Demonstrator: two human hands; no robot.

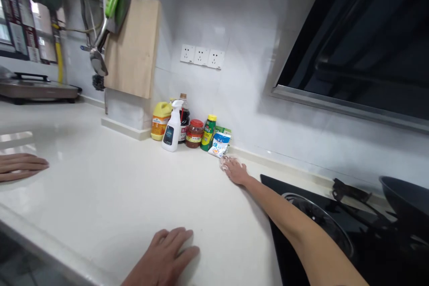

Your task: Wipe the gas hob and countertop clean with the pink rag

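Observation:
My right hand (pixel 236 172) reaches far across the white countertop (pixel 127 196) and presses a crumpled pale cloth (pixel 223 161) with reddish-brown marks onto it, close to the wall. Its fingers lie over the cloth. Just beyond stands a white and blue packet (pixel 220 144), with a green shaker can with a yellow lid (pixel 208 132) beside it. My left hand (pixel 164 257) rests on the counter near the front, fingers slightly spread and holding nothing.
A white spray bottle (pixel 172 127), a yellow jug (pixel 160 120), a dark sauce bottle (pixel 184 118) and a red-lidded jar (pixel 194 134) line the wall. At right is a black gas stove (pixel 278 223) with a wok (pixel 407 196). Another person's hand (pixel 20 167) lies at left.

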